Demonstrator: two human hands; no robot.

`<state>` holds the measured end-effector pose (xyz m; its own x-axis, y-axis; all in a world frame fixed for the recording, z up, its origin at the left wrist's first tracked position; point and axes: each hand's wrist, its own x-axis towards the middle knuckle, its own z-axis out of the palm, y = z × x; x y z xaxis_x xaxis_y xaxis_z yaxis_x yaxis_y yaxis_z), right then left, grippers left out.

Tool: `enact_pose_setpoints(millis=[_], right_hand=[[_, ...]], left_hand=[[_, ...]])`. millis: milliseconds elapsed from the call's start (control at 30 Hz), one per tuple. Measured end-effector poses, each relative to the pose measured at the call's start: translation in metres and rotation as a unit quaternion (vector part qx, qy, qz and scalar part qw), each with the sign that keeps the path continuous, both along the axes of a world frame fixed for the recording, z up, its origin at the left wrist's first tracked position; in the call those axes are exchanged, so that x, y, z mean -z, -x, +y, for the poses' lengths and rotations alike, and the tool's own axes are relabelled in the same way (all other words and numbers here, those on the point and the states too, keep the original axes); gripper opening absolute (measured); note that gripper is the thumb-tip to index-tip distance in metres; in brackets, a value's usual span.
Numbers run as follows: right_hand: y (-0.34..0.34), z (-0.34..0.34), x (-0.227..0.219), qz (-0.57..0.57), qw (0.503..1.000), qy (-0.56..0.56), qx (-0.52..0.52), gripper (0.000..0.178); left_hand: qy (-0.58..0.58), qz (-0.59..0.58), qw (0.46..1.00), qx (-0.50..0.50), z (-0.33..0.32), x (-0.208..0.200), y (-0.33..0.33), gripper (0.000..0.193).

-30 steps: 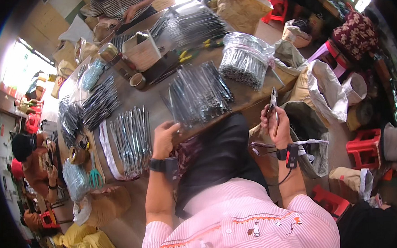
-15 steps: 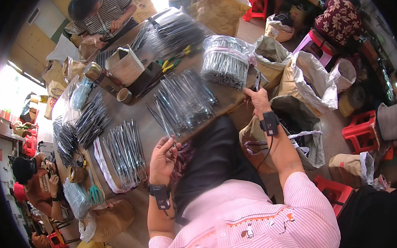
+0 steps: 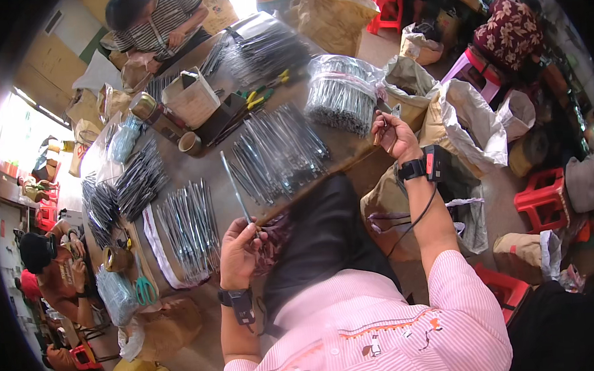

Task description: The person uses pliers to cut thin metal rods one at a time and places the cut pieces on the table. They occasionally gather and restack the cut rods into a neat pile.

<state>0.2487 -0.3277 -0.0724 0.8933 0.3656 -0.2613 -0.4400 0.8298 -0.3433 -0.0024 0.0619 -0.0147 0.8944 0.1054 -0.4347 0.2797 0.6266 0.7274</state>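
My left hand point(image 3: 239, 254) pinches the lower end of a thin metal strip point(image 3: 235, 185), which points up and away over the table edge. Just beyond it lies a spread row of similar strips point(image 3: 278, 149). My right hand point(image 3: 396, 138) is raised at the table's right corner, fingers curled around a small object whose kind I cannot make out. Close to its fingertips stands a thick bundle of strips point(image 3: 339, 96), wrapped in clear plastic with a pinkish band.
On the table are another row of strips point(image 3: 188, 228), dark strip piles point(image 3: 139, 180), an open box point(image 3: 190, 100), yellow-handled pliers point(image 3: 255, 100) and teal-handled scissors point(image 3: 145, 290). Open sacks point(image 3: 465, 126) crowd the right side. A co-worker point(image 3: 161, 24) sits across the table.
The strip in my left hand has swung more upright, away from the row. My right hand has turned and its wrist has rolled, fingers now curled upward beside the bundle.
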Motion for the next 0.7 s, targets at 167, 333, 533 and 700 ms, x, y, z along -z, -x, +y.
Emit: enact_pose_setpoints(millis=[167, 333, 533, 700], right_hand=[[0.02, 0.008, 0.006, -0.013, 0.988, 0.145, -0.053, 0.008], [0.058, 0.02, -0.01, -0.072, 0.958, 0.276, -0.005, 0.01], [0.1, 0.058, -0.073, -0.162, 0.947, 0.269, -0.063, 0.024], [0.139, 0.111, -0.099, -0.203, 0.934, 0.282, -0.081, 0.019]], left_hand=[[-0.036, -0.003, 0.999, 0.011, -0.001, 0.007, 0.006, 0.012], [-0.042, -0.007, 0.999, 0.02, -0.002, 0.011, 0.01, 0.014], [-0.015, -0.02, 0.998, 0.061, -0.025, -0.007, 0.006, 0.021], [0.01, -0.048, 0.995, 0.09, -0.048, -0.023, 0.0, 0.018]])
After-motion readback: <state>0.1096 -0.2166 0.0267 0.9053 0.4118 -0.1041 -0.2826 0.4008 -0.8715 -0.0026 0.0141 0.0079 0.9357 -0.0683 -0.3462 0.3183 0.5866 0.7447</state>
